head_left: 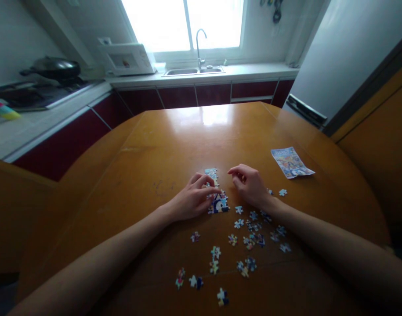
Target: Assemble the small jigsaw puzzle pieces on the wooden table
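Left hand (192, 199) is loosely curled, nothing gripped, fingertips pressing the joined puzzle patch (218, 202) mid-table. Right hand (250, 184) sits just beside it, thumb & finger nearly pinched; can't tell if a piece is in there. Loose jigsaw pieces (250, 239) look like thin card: light, stiff-ish, prob best pinched by the edges. Glossy wooden table (174, 145) looks slick. Printed leaflet (291, 162) off right; kitchen sink (194, 70) & wok (56, 68) behind.

The left hand (190, 199) and right hand (250, 184) are bare, with slender fingers. The left forearm (105, 250) and right forearm (319, 232) are bare too, uncovered as far as the view reaches. Both look dim in the low light.
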A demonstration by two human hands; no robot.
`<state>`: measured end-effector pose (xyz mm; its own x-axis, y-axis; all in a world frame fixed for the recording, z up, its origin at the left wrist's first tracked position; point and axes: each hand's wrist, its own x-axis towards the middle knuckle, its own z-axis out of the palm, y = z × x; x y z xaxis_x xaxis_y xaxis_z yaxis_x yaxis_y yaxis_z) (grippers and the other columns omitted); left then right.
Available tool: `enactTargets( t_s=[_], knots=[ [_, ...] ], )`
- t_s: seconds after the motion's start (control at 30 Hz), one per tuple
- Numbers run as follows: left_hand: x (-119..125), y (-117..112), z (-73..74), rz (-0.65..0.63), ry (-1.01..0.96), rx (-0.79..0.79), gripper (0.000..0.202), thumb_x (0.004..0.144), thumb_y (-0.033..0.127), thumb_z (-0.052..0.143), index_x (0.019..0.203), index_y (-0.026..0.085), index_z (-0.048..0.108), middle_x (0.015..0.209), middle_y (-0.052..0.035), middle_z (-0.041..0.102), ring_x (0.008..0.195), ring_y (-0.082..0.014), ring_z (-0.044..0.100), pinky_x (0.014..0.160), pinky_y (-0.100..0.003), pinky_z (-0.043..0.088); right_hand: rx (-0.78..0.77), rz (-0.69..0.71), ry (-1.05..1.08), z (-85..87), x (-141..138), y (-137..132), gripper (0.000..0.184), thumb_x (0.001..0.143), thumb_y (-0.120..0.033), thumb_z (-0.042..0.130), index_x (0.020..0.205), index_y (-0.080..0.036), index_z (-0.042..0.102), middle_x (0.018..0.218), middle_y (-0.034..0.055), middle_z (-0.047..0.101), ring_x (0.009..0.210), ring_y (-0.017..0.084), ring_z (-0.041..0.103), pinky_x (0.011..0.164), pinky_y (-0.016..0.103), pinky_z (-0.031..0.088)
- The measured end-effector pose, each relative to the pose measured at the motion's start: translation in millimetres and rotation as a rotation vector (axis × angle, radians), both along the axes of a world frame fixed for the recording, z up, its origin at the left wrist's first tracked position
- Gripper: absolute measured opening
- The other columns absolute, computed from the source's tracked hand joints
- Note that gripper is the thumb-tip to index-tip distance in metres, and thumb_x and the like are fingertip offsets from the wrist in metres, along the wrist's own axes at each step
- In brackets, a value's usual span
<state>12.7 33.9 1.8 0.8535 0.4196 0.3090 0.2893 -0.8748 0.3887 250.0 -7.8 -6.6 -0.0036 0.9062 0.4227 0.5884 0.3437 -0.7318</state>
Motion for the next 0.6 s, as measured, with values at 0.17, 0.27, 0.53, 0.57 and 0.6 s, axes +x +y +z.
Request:
enactTargets(
  t_s=[0.17,0.27,0.53,0.57,0.6],
  knots=[
    [-0.2,-0.5,0.4,-0.004,0.032,0.017,0.031,0.096,0.019,0.057,0.121,0.031,0.069,0.116,-0.0074,0.055,0.111,-0.0247,0.045,0.104,-0.044,0.043,0.002,0.061,-0.109,2.8,1.0,-1.3,0.017,0.084,-0.010,0.054,0.083,-0.019,0.069,0.081,0.0035,0.061,0.072,0.016,0.055,0.068,0.030,0.043],
    [-0.4,-0.2,-1.6,0.002,0.031,0.039,0.032,0.094,0.019,0.059,0.121,0.032,0.069,0.117,-0.0074,0.055,0.112,-0.0253,0.044,0.104,-0.045,0.043,0.004,0.193,-0.219,3.2,0.0,-4.1,0.016,0.083,-0.011,0.056,0.076,-0.020,0.067,0.087,0.0041,0.061,0.079,0.016,0.056,0.073,0.030,0.043],
    [-0.5,0.2,-3.4,-0.002,0.020,0.045,0.030,0.094,0.019,0.059,0.121,0.029,0.068,0.119,-0.0083,0.054,0.114,-0.0257,0.044,0.104,-0.046,0.044,0.010,0.327,-0.332,-1.4,-2.5,-4.5,0.023,0.083,-0.007,0.057,0.073,-0.022,0.073,0.089,0.0045,0.059,0.085,0.018,0.055,0.076,0.030,0.043],
    [-0.5,0.2,-3.4,-0.003,0.018,0.045,0.030,0.094,0.019,0.059,0.120,0.029,0.069,0.119,-0.0086,0.054,0.113,-0.0258,0.044,0.103,-0.046,0.045,0.008,0.326,-0.331,-1.6,-2.3,-4.0,0.024,0.083,-0.007,0.057,0.074,-0.022,0.073,0.089,0.0045,0.060,0.086,0.018,0.055,0.077,0.030,0.043],
    [-0.4,0.1,-3.4,-0.005,0.016,0.044,0.029,0.094,0.019,0.058,0.120,0.028,0.069,0.119,-0.0087,0.054,0.113,-0.0258,0.044,0.103,-0.046,0.045,0.006,0.326,-0.331,-1.6,-2.0,-3.6,0.024,0.083,-0.006,0.057,0.074,-0.022,0.074,0.089,0.0045,0.060,0.086,0.018,0.055,0.078,0.030,0.043]
  ],
)
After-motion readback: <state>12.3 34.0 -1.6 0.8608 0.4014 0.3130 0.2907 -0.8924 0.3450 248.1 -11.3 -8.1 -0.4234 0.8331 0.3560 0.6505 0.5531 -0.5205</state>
